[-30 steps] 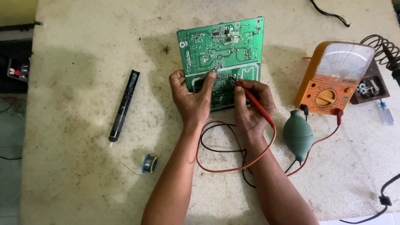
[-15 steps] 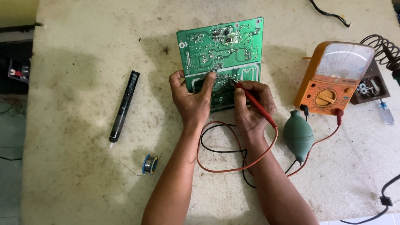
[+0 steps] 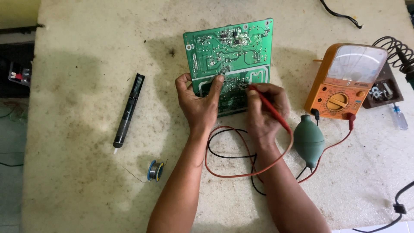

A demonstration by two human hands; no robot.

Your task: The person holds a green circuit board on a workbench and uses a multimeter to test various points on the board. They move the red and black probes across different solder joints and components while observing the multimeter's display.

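Green circuit board (image 3: 230,51), frame centre: I see left hand (image 3: 199,103) gripping its lower edge, right hand (image 3: 263,114) clamped on red probe (image 3: 269,108), tip on solder side, probing underway.

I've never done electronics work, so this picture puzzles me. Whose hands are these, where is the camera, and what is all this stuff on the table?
The camera sits on the person's head and looks down at their own two bare hands over a stained pale table. The left hand steadies a green circuit board, solder side up. The right hand holds a red test probe like a pen, its tip on the board. The probe's red lead loops back to an orange meter with a dial; a black lead lies beside it. Also on the table: a green rubber blower bulb, a black pen-shaped tool and a small spool of solder wire.
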